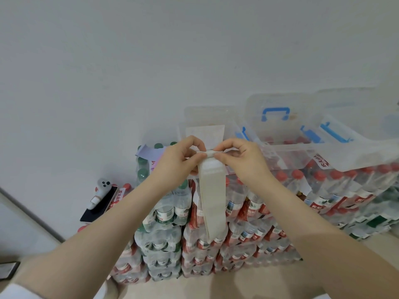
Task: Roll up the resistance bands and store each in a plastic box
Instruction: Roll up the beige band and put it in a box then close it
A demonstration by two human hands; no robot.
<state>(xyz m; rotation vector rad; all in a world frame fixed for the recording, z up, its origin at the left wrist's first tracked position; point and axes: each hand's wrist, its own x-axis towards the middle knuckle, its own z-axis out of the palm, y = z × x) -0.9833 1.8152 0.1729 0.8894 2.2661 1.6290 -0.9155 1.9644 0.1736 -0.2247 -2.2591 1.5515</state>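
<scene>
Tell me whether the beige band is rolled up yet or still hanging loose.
Barely started: both hands pinch a small roll at the top of the beige band, the rest hanging straight down.

A matt, woven-looking cloth band (210,190) is being pinched between the hands. Behind them, translucent plastic boxes (280,126) are showing glossy blue plastic handles (275,113); below, bottles (168,212) are being wrapped in shiny film.

Two bare forearms, bare hands without rings or watch, a white sleeve (19,291) edge at lower left.
</scene>
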